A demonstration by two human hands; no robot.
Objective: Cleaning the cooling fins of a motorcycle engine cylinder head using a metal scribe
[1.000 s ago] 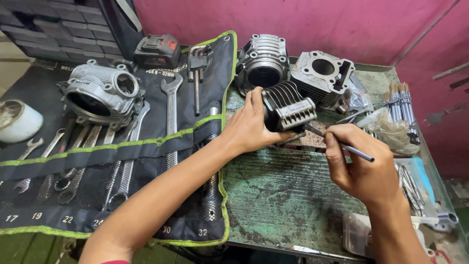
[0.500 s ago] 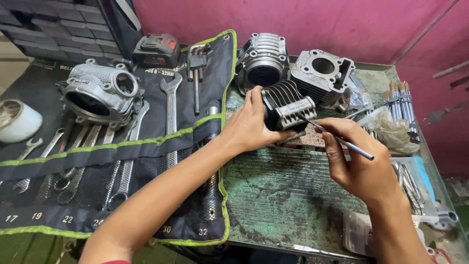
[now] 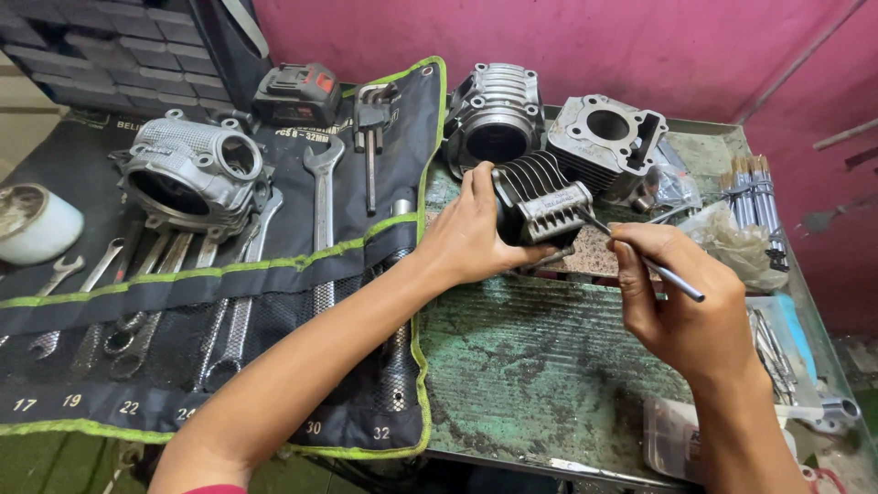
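My left hand [image 3: 471, 233] grips a small black finned engine cylinder [image 3: 540, 197] and holds it tilted just above the worn green table [image 3: 540, 366]. My right hand [image 3: 681, 302] pinches a thin metal-handled brush [image 3: 658, 272] whose tip touches the cylinder's silver-grey side. A small reddish-brown block [image 3: 594, 256] lies under the cylinder.
Two larger grey engine cylinders [image 3: 498, 119] [image 3: 608, 137] stand behind. A black tool roll with green trim [image 3: 229, 274] holds several wrenches, a cylinder head [image 3: 192, 174] and a battery pack [image 3: 297, 91]. Brushes [image 3: 754, 192] and plastic bags lie at right. A white cup [image 3: 32, 224] sits far left.
My right hand has shifted slightly left and closer to the cylinder, bringing the brush tip against its side. My left hand keeps its hold on the cylinder.
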